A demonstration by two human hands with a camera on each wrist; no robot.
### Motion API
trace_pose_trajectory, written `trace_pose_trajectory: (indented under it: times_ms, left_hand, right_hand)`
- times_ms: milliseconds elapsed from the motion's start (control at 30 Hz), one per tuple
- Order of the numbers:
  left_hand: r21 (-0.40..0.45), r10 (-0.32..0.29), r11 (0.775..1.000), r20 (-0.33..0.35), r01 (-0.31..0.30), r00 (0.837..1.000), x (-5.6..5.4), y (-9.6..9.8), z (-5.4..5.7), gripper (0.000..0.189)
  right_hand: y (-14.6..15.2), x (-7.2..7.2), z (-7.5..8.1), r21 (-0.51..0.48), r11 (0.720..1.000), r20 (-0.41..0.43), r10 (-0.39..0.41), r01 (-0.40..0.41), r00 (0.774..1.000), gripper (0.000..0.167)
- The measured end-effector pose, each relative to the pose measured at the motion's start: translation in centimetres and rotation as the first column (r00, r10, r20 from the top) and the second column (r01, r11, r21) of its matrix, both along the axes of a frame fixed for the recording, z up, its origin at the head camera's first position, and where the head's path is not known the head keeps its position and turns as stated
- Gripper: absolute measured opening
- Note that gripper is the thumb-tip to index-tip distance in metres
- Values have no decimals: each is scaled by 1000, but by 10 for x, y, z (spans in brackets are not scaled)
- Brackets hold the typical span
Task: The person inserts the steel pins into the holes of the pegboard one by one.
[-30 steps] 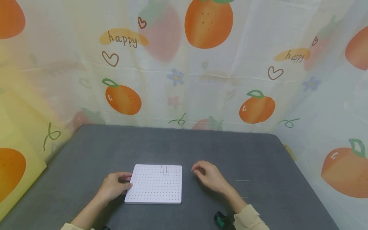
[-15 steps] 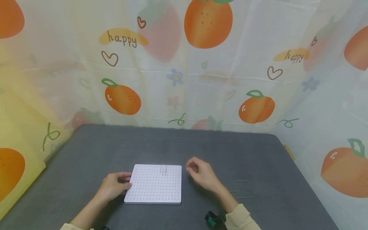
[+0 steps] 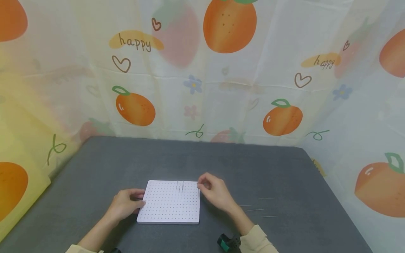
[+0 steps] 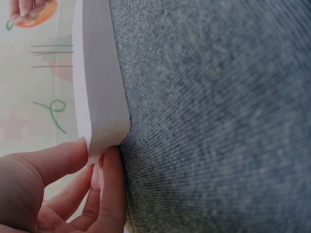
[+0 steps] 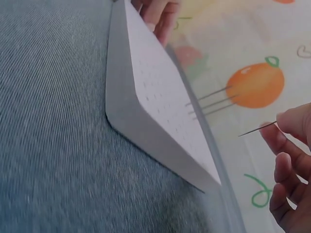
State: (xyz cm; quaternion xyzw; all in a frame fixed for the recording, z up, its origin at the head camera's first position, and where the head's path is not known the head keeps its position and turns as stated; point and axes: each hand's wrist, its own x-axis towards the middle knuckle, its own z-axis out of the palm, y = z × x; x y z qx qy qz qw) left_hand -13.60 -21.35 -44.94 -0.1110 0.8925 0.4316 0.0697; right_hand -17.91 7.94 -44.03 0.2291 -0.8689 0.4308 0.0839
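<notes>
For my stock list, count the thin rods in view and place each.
8: three rods stand in the white board, the right hand pinches one rod, four rods lie on the table right of the board. The right forearm may hide others.

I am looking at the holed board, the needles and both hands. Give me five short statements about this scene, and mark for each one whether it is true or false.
1. The left hand grips the white board at its edge. True.
2. Five needles stand in the board. False: three standing needles show.
3. The right hand pinches a single needle. True.
4. The pinched needle is already in a hole. False: its tip is in the air, apart from the board.
5. Loose needles lie on the table, right of the board. True.
</notes>
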Motion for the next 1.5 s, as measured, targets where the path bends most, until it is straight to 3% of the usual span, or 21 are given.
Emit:
trace_pose_trajectory:
  times_ms: [233, 767, 1100, 1500]
  left_hand:
    - [6, -2, 1000, 0, 2, 1000, 0, 0, 0, 42]
    - [7, -4, 1000, -6, 4, 1000, 0, 0, 0, 40]
    - [-5, -1, 1000, 7, 1, 1000, -1, 0, 0, 42]
    - [-9, 6, 1000, 20, -6, 1000, -1, 0, -1, 42]
  right_hand:
    - [-13, 3, -3, -4, 1000, -23, -22, 22, 999, 6]
    - [-33, 5, -14, 77, 997, -94, 26, -18, 995, 3]
    - [-46, 7, -20, 102, 994, -166, -9, 27, 986, 6]
    - [-53, 8, -23, 129, 990, -193, -32, 58, 981, 7]
